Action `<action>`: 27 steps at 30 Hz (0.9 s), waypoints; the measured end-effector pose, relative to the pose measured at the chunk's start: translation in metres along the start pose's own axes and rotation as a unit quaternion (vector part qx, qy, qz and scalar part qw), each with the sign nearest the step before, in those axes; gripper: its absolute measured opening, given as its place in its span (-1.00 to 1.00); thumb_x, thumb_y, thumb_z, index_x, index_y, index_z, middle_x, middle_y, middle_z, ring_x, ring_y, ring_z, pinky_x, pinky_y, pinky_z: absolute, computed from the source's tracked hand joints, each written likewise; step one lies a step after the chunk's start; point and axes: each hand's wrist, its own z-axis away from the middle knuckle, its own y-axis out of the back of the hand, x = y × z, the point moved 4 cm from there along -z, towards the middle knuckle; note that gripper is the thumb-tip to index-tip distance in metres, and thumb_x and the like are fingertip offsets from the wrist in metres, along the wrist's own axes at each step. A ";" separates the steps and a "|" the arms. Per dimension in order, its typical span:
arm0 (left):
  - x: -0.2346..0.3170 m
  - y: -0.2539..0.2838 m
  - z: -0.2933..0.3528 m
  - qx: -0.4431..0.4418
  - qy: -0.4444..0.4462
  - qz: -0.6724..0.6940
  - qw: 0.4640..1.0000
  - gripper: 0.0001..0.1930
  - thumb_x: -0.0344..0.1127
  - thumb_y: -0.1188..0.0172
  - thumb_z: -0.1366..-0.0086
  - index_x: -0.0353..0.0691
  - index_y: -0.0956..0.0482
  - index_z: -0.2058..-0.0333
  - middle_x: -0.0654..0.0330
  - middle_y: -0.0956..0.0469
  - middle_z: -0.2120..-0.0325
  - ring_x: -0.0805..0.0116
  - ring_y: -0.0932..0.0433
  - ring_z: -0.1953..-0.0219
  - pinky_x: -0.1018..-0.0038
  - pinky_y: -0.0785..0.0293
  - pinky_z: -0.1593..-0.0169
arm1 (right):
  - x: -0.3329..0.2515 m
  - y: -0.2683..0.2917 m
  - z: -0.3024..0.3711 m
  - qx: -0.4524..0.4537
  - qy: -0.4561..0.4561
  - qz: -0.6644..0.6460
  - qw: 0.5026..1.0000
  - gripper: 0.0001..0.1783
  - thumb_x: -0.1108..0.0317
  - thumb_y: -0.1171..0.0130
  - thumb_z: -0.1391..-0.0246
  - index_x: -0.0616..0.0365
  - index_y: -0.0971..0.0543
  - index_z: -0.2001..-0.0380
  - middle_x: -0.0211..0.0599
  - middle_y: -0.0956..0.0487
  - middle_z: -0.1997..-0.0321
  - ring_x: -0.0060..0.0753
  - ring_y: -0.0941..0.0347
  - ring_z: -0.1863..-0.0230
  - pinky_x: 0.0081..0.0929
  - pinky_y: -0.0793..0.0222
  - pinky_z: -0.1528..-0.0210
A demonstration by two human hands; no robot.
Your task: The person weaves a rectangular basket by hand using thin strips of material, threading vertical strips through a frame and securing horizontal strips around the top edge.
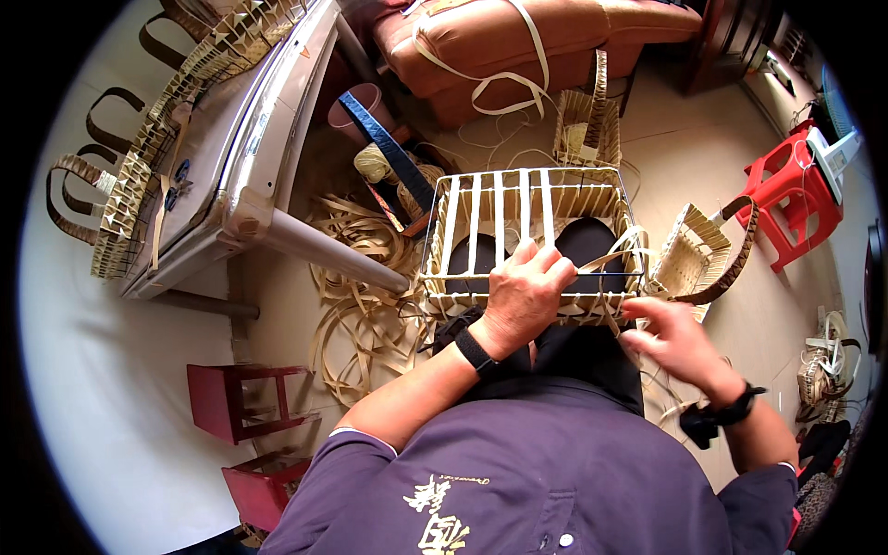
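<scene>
A rectangular wire-framed basket (583,198), partly wrapped and woven with pale flat strips, rests across my lap. Several white strips (500,217) run side by side over its open face, and my dark-clad knees show through behind them. My left hand (529,291) is closed on the basket's near edge, where the strips meet a dark wire; its palm hides that spot. Off the near right corner, my right hand (680,344) has thumb and fingers apart with nothing visible between them. Loose pale strips (631,244) curl from that corner, close to its fingertips.
Coiled strips (365,301) lie on the floor left of the basket. A handled basket (689,250) stands right, another (589,129) beyond. A metal-edged table (268,120) bears a row of baskets. Red stools (795,199) and a brown sofa (444,60) stand around.
</scene>
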 end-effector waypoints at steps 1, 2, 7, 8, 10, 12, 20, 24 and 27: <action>0.000 -0.001 0.000 0.000 0.003 0.001 1.000 -0.84 -0.25 -0.53 -0.27 0.01 -0.67 0.34 0.35 -0.57 0.35 0.20 -0.57 0.23 0.27 -0.60 0.26 | 0.007 -0.016 -0.003 -0.056 -0.054 -0.019 0.997 -0.42 0.36 -0.46 -0.34 0.31 -0.57 -0.35 -0.06 -0.79 -0.12 -0.44 -0.79 0.23 -0.47 -0.68 0.24; 0.000 -0.001 0.000 -0.001 0.005 0.002 1.000 -0.84 -0.24 -0.53 -0.27 0.01 -0.67 0.34 0.35 -0.57 0.35 0.20 -0.58 0.23 0.27 -0.60 0.25 | 0.014 -0.028 -0.004 -0.076 -0.111 -0.099 0.986 -0.39 0.36 -0.41 -0.40 0.28 -0.49 -0.41 -0.03 -0.77 -0.13 -0.43 -0.79 0.23 -0.48 -0.67 0.28; -0.001 0.003 0.002 0.003 0.015 0.000 1.000 -0.85 -0.25 -0.53 -0.28 0.02 -0.67 0.34 0.36 -0.57 0.35 0.21 -0.58 0.22 0.27 -0.60 0.26 | 0.069 -0.011 0.010 -0.151 -0.098 -0.158 0.971 -0.75 0.30 -0.13 -0.64 0.22 -0.72 0.04 -0.46 -0.67 0.41 -0.62 -0.65 0.41 -0.56 -0.49 0.44; -0.002 0.005 0.003 0.000 0.017 -0.007 1.000 -0.85 -0.25 -0.52 -0.28 0.02 -0.67 0.34 0.36 -0.56 0.36 0.21 -0.58 0.22 0.27 -0.60 0.27 | 0.088 -0.001 0.021 -0.180 -0.135 -0.101 0.969 -0.71 0.26 -0.17 -0.59 0.19 -0.72 0.21 -0.44 -0.65 0.50 -0.53 -0.63 0.46 -0.49 -0.48 0.43; 0.000 0.007 0.003 0.004 0.020 -0.017 1.000 -0.85 -0.25 -0.52 -0.28 0.02 -0.67 0.34 0.36 -0.56 0.36 0.21 -0.58 0.22 0.28 -0.60 0.27 | 0.153 0.027 0.067 -0.264 -0.178 0.112 0.941 -0.66 0.18 -0.29 -0.46 0.14 -0.74 0.40 -0.27 -0.65 0.55 -0.25 -0.61 0.51 -0.27 -0.49 0.40; 0.005 0.005 0.000 0.001 0.014 -0.024 1.000 -0.85 -0.25 -0.51 -0.29 0.02 -0.67 0.34 0.37 -0.56 0.37 0.22 -0.58 0.22 0.29 -0.60 0.28 | 0.284 0.062 0.159 -0.303 -0.228 0.314 0.870 -0.73 0.11 -0.40 -0.21 0.09 -0.79 0.39 0.06 -0.71 0.38 0.22 -0.65 0.36 0.00 -0.58 0.27; 0.004 -0.003 -0.001 -0.005 0.000 -0.015 1.000 -0.89 -0.26 -0.48 -0.32 0.03 -0.69 0.34 0.39 -0.59 0.35 0.23 -0.58 0.22 0.29 -0.60 0.29 | 0.391 0.138 0.282 -0.338 -0.387 0.564 0.646 -0.72 0.35 -0.28 -0.14 0.01 -0.89 0.14 -0.02 -0.84 0.05 0.06 -0.80 -0.02 -0.03 -0.71 -0.09; 0.003 -0.001 -0.002 0.008 -0.003 -0.008 1.000 -0.89 -0.25 -0.48 -0.33 0.02 -0.70 0.33 0.37 -0.60 0.34 0.22 -0.59 0.21 0.27 -0.61 0.28 | 0.114 0.009 0.064 -0.082 -0.123 -0.047 0.988 -0.49 0.39 -0.28 -0.43 0.20 -0.62 -0.40 -0.17 -0.76 -0.30 -0.29 -0.80 0.19 -0.36 -0.68 0.11; -0.001 -0.002 -0.002 -0.008 0.013 -0.001 1.000 -0.89 -0.25 -0.49 -0.33 0.02 -0.70 0.33 0.36 -0.60 0.33 0.20 -0.59 0.20 0.26 -0.62 0.26 | 0.049 -0.042 0.020 -0.122 -0.157 -0.222 0.955 -0.39 0.39 -0.25 -0.54 0.16 -0.42 -0.55 -0.17 -0.67 -0.29 -0.46 -0.79 0.18 -0.52 -0.66 0.20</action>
